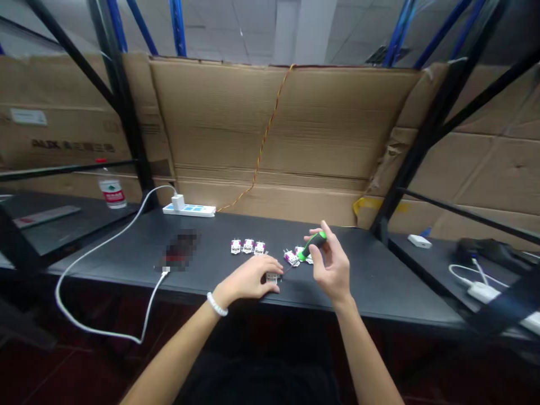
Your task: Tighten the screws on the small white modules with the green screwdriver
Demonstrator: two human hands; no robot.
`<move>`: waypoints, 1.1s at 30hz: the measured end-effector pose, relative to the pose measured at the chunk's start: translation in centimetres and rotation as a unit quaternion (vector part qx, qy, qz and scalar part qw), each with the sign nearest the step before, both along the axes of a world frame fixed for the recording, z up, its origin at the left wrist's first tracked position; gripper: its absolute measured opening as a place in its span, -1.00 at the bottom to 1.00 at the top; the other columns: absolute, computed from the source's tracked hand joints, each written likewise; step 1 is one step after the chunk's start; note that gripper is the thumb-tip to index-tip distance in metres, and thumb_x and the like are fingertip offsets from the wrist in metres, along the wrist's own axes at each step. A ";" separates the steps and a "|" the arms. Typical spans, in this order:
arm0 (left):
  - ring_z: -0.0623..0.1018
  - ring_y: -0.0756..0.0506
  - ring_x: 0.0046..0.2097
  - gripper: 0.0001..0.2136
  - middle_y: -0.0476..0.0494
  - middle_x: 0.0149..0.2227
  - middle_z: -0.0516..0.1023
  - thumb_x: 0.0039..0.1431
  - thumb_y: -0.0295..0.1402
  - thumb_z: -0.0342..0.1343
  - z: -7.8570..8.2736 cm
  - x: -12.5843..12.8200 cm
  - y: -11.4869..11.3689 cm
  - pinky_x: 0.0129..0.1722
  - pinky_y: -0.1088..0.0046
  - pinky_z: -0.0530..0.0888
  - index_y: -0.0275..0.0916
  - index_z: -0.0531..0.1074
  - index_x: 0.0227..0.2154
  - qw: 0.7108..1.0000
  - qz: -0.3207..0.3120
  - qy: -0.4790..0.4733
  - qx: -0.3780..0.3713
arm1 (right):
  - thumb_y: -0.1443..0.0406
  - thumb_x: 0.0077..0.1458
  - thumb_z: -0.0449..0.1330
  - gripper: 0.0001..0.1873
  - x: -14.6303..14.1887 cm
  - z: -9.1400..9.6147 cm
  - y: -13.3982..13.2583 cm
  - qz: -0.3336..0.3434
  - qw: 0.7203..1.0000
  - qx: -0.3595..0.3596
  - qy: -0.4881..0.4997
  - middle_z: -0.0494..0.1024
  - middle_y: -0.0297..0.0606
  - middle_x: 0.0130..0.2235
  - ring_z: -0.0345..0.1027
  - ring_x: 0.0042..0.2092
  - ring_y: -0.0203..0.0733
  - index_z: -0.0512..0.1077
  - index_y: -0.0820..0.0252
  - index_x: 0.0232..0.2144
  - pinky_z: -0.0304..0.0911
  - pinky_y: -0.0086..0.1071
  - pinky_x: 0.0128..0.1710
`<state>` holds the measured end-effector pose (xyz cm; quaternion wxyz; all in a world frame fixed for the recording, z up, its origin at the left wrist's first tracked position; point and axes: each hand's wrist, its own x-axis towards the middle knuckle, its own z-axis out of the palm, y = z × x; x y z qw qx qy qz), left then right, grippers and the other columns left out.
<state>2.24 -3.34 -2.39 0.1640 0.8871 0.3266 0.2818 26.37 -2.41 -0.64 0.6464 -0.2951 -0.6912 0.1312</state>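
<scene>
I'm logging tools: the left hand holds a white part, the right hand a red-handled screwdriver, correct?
No: the head view shows the screwdriver handle is green and black, not red. The right hand holds it; the left hand holds a white part.

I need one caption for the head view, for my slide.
Left hand holds a small white part on the black table; right hand points a screwdriver toward it.
</scene>
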 end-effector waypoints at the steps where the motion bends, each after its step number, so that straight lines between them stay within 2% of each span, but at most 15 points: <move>1: 0.60 -0.29 0.19 -0.67 -0.27 0.10 0.68 0.21 -0.24 0.44 -0.1 0.0 0.1 0.32 0.10 0.42 -0.21 0.66 0.00 1.000 0.000 0.000 0.004 | 0.24 0.40 0.19 -0.38 0.0 0.0 0.0 0.000 1.000 -0.001 0.001 0.53 -0.05 0.11 0.61 0.02 -0.05 0.23 0.04 0.44 0.60 -0.08 0.04; 7: 0.62 -0.25 0.14 -0.78 -0.22 -0.01 0.73 0.28 -0.20 0.39 -0.6 0.0 0.4 0.28 0.13 0.44 -0.17 0.70 -0.09 0.999 -0.025 -0.016 0.023 | 0.26 0.38 0.22 -0.39 0.2 0.0 0.1 0.002 1.000 0.011 -0.006 0.55 -0.05 0.09 0.63 0.00 -0.04 0.27 0.04 0.41 0.62 -0.07 0.01; 14: 0.63 -0.23 0.06 -0.87 -0.21 -0.06 0.73 0.33 -0.28 0.33 -0.2 0.2 0.1 0.17 0.20 0.49 -0.20 0.69 -0.17 0.998 -0.030 0.013 0.047 | 0.26 0.37 0.24 -0.39 0.5 -0.2 0.4 0.008 1.000 0.006 -0.001 0.55 -0.05 0.10 0.63 0.01 -0.03 0.28 0.05 0.41 0.62 -0.07 0.02; 22: 0.63 -0.23 0.03 -0.89 -0.21 -0.08 0.71 0.33 -0.31 0.33 -0.1 0.3 0.1 0.14 0.23 0.49 -0.23 0.67 -0.18 0.998 -0.030 0.027 0.042 | 0.25 0.35 0.27 -0.39 1.6 0.1 0.4 -0.010 0.999 0.021 0.031 0.57 -0.05 0.09 0.65 0.00 -0.02 0.32 0.05 0.39 0.61 -0.06 0.04; 25: 0.61 -0.22 0.03 -0.87 -0.20 -0.06 0.69 0.33 -0.33 0.32 0.0 0.2 0.1 0.13 0.24 0.48 -0.23 0.66 -0.13 0.999 -0.025 0.030 0.038 | 0.23 0.33 0.30 -0.39 2.2 0.3 0.3 -0.019 0.999 0.018 0.044 0.58 -0.05 0.09 0.65 -0.01 -0.02 0.34 0.07 0.37 0.61 -0.05 0.05; 29: 0.59 -0.22 0.04 -0.84 -0.19 -0.05 0.66 0.34 -0.33 0.32 0.0 0.2 0.0 0.15 0.24 0.45 -0.21 0.62 -0.07 0.999 -0.028 0.025 0.028 | 0.22 0.33 0.30 -0.39 2.1 0.0 0.6 -0.005 0.999 0.008 0.051 0.58 -0.04 0.08 0.66 -0.01 -0.02 0.35 0.08 0.37 0.61 -0.07 0.04; 33: 0.56 -0.21 0.03 -0.88 -0.15 -0.08 0.63 0.33 -0.37 0.30 0.1 0.2 -0.1 0.15 0.24 0.44 -0.19 0.59 -0.11 0.999 -0.029 0.019 0.007 | 0.21 0.33 0.31 -0.39 1.5 -0.3 0.9 0.007 0.999 -0.003 0.046 0.58 -0.06 0.08 0.66 -0.02 -0.02 0.36 0.04 0.37 0.60 -0.07 0.07</move>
